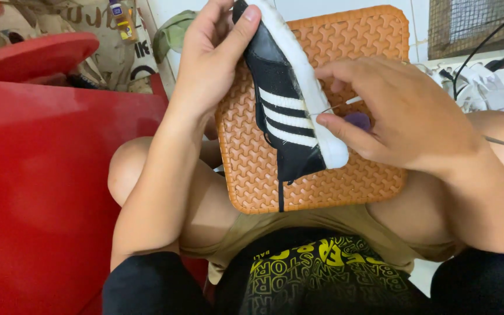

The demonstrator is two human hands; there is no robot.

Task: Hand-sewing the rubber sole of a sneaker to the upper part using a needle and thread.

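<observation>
Nearest the camera is the person's dark shirt with yellow lettering (316,268), and beyond it the bare knees, on which an orange rubber mat (252,169) with a raised interlocking pattern rests. Everything else is placed from that mat.

Over the middle of the mat is a black sneaker (281,111) with three white stripes and a thick white sole, turned on its side so the sole faces right and one end points away from the person. A black lace (280,192) hangs from its near end down across the mat's front edge.

The right hand (403,116) lies over the mat's right half. Its fingers (339,125) are pinched together against the white sole, grasping a thin needle (328,109) that meets the sole's edge; a small purple object (358,121) shows just under the fingers.

The left hand (211,58) reaches in over the mat's upper left corner, its fingers clenched around the far end of the sneaker, thumb pressed on the sole.

Left of the mat stands a red plastic surface (42,175). Beyond the mat's far right corner lie white items and dark cables (485,46).
</observation>
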